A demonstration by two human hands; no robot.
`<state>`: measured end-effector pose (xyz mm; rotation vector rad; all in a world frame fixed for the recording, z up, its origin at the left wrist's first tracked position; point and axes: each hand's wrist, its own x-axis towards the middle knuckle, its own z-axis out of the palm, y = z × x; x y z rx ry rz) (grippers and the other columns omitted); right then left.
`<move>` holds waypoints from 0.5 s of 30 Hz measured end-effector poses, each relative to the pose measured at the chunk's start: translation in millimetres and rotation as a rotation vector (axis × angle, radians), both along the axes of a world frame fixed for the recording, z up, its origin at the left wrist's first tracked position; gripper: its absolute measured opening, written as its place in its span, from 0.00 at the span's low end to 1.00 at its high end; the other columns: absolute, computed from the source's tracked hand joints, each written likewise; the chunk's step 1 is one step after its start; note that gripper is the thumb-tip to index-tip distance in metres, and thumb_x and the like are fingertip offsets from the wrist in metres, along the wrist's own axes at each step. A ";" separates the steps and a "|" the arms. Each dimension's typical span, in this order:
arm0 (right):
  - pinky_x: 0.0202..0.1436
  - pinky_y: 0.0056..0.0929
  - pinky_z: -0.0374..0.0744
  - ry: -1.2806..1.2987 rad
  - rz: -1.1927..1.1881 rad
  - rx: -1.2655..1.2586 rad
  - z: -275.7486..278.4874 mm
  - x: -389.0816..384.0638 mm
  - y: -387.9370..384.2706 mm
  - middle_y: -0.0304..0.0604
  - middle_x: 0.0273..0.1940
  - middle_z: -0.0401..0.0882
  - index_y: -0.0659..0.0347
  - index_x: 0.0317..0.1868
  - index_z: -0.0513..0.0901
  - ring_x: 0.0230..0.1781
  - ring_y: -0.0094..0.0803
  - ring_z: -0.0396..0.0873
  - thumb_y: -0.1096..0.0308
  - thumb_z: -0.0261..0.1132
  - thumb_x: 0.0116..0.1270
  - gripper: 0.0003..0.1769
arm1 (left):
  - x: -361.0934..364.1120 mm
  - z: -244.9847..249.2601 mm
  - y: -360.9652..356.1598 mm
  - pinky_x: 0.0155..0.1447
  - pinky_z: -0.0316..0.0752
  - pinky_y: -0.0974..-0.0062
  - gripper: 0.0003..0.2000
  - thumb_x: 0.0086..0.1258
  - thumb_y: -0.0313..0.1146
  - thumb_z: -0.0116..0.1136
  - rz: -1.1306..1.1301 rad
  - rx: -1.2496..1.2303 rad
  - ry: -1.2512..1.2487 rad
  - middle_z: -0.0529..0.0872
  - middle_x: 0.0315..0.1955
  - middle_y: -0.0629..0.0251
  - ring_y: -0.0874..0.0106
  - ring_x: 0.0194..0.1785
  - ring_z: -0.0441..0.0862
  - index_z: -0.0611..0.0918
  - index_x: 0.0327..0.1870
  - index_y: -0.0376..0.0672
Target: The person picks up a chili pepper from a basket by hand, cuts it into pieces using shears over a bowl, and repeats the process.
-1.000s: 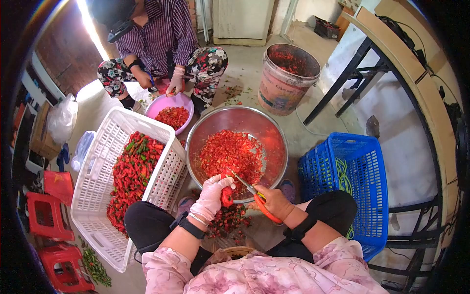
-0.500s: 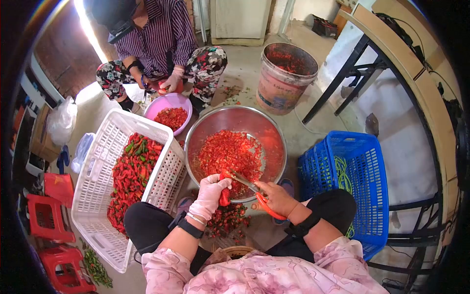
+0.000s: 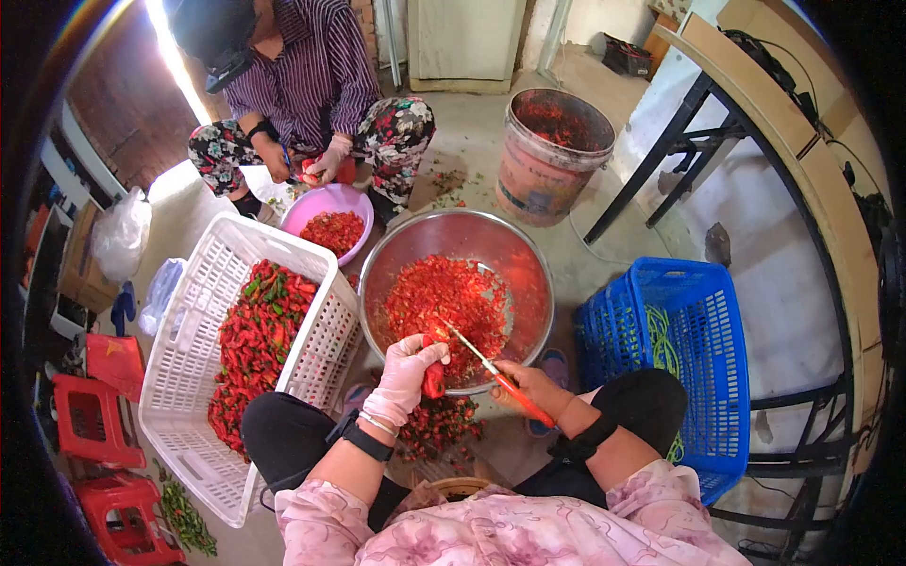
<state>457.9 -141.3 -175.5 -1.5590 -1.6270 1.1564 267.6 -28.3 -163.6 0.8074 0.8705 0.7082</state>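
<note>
My left hand [image 3: 404, 379], in a thin whitish glove, is closed around a red pepper [image 3: 433, 381] over the near rim of a steel basin [image 3: 541, 330]. Orange-handled scissors [image 3: 475, 350] are gripped in my bare right hand [image 3: 534, 387]. Their blades point up and left, tips right by the top of the pepper. Chopped red pepper [image 3: 436, 300] covers much of the basin floor. Below the basin, between my knees, lies a heap of pepper stem ends [image 3: 442, 429].
At left stands a white crate [image 3: 179, 415] of whole red peppers [image 3: 260, 330]. A blue crate [image 3: 715, 396] sits at right. Ahead, a person [image 3: 302, 80] works over a pink bowl [image 3: 366, 209]. A stained bucket [image 3: 543, 174] and red stools [image 3: 94, 429] stand around.
The scissors have turned so their blades now line up as one narrow strip, and my right hand has tilted slightly. My left hand keeps its grip on the pepper.
</note>
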 end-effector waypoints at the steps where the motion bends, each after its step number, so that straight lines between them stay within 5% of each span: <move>1: 0.35 0.21 0.71 0.136 -0.046 -0.044 4.2 -1.0 0.1 0.34 0.31 0.69 0.62 0.56 0.67 0.30 0.20 0.67 0.65 0.63 0.59 0.26 | -1.8 0.9 1.8 0.29 0.69 0.83 0.01 0.57 0.24 0.57 -0.036 -0.020 -0.083 0.81 0.23 0.66 0.79 0.22 0.74 0.80 0.28 0.37; 5: 0.35 0.18 0.69 0.330 0.046 -0.090 25.8 7.3 4.2 0.29 0.32 0.64 0.61 0.60 0.63 0.30 0.18 0.63 0.68 0.62 0.59 0.29 | -14.0 16.1 9.0 0.22 0.70 0.80 0.02 0.59 0.26 0.55 -0.237 -0.154 -0.158 0.81 0.23 0.63 0.74 0.19 0.75 0.79 0.29 0.38; 8: 0.46 0.21 0.71 0.477 0.072 -0.223 23.7 10.6 3.8 0.38 0.46 0.71 0.65 0.56 0.65 0.44 0.20 0.68 0.66 0.65 0.57 0.28 | -15.3 22.3 7.3 0.20 0.70 0.78 0.04 0.59 0.28 0.55 -0.371 -0.176 -0.165 0.80 0.22 0.62 0.73 0.17 0.74 0.79 0.28 0.38; 10: 0.46 0.20 0.72 0.013 0.196 0.120 29.0 10.8 3.3 0.37 0.45 0.72 0.65 0.59 0.63 0.43 0.19 0.69 0.69 0.65 0.57 0.31 | -16.5 23.0 8.3 0.20 0.70 0.79 0.04 0.59 0.27 0.55 -0.402 -0.170 -0.137 0.80 0.23 0.61 0.73 0.17 0.75 0.79 0.28 0.38; 11: 0.46 0.20 0.72 0.014 0.197 0.121 34.4 11.4 2.7 0.37 0.45 0.72 0.65 0.59 0.63 0.43 0.19 0.69 0.69 0.65 0.57 0.31 | -17.3 23.6 8.9 0.21 0.70 0.79 0.03 0.58 0.27 0.54 -0.434 -0.163 -0.110 0.81 0.23 0.61 0.73 0.18 0.75 0.79 0.27 0.37; 13: 0.46 0.19 0.72 0.263 0.101 -0.308 49.0 11.4 1.5 0.36 0.43 0.73 0.65 0.61 0.62 0.42 0.18 0.70 0.68 0.66 0.56 0.33 | -15.6 24.8 7.5 0.21 0.70 0.80 0.03 0.58 0.26 0.54 -0.387 -0.153 -0.118 0.81 0.23 0.62 0.73 0.19 0.75 0.79 0.28 0.37; 15: 0.46 0.19 0.73 0.299 0.110 -0.275 44.9 12.8 1.2 0.35 0.42 0.74 0.65 0.61 0.62 0.41 0.18 0.70 0.68 0.66 0.56 0.33 | -15.1 21.6 7.9 0.22 0.70 0.81 0.03 0.58 0.26 0.54 -0.340 -0.144 -0.128 0.81 0.23 0.62 0.73 0.19 0.76 0.79 0.28 0.37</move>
